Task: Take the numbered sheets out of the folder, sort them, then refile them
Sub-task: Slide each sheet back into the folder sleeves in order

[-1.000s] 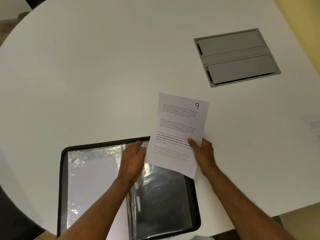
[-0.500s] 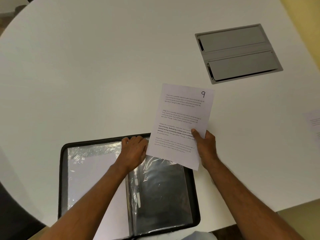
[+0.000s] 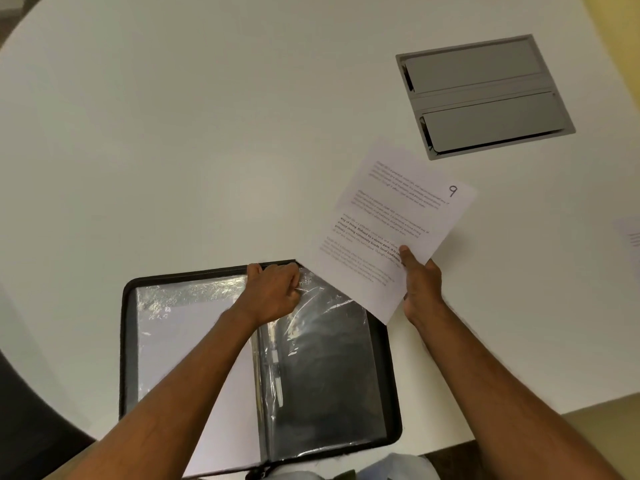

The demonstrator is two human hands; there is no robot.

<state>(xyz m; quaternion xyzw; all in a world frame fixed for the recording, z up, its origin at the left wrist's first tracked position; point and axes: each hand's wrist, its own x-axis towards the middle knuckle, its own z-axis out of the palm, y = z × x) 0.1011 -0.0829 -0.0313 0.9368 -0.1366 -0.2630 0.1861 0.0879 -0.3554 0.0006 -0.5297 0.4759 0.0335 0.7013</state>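
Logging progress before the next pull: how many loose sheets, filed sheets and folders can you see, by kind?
Loose sheets: 2, the sheet numbered 9 in the right hand and a partial sheet at the table's right edge
Filed sheets visible: 1
Folders: 1
Total: 4

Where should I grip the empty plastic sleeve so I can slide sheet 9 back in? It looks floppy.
Pinch the plastic sleeve at its top edge near the spine, coming from above, as the left hand does; its mouth seems to open there, away from the bound side.
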